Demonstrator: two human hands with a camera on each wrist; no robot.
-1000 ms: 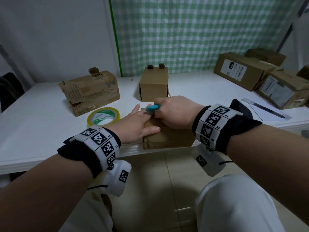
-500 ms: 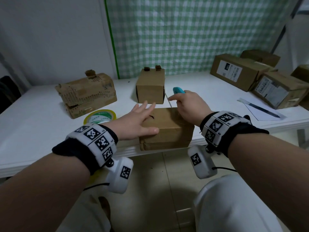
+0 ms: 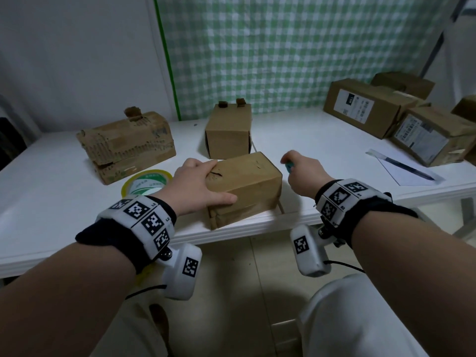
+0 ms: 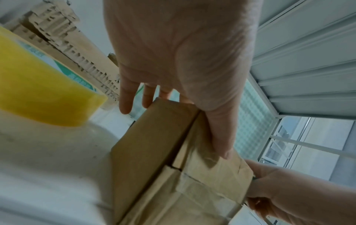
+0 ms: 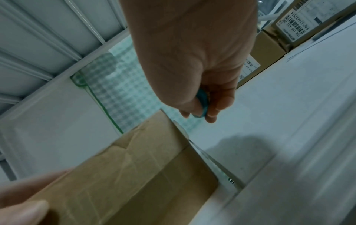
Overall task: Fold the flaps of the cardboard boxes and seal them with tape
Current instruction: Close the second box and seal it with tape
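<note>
Since half a second ago our right hand has come off the box's far right corner to just beside its right side, and the box has swung a little.

Right hand is curled round a teal-handled cutter; a thin blade runs along the box's right edge in the right wrist view. Left hand lies flat and open on the box, fingers on the top's left end, thumb along the near top edge.

Box sits at the tabletop front edge, flaps down, clear tape already glossy over its faces. We'd judge it light and stiff but crushable; the top is already creased, so hold it by edges and corners. Taped faces will be slippery.

Tape roll, yellow with a green-and-white core label, sits just left of the left hand; its print is too small to read. On the stacked boxes at right, one label in the right wrist view shows barcodes and digits; we can't read them reliably.
</note>
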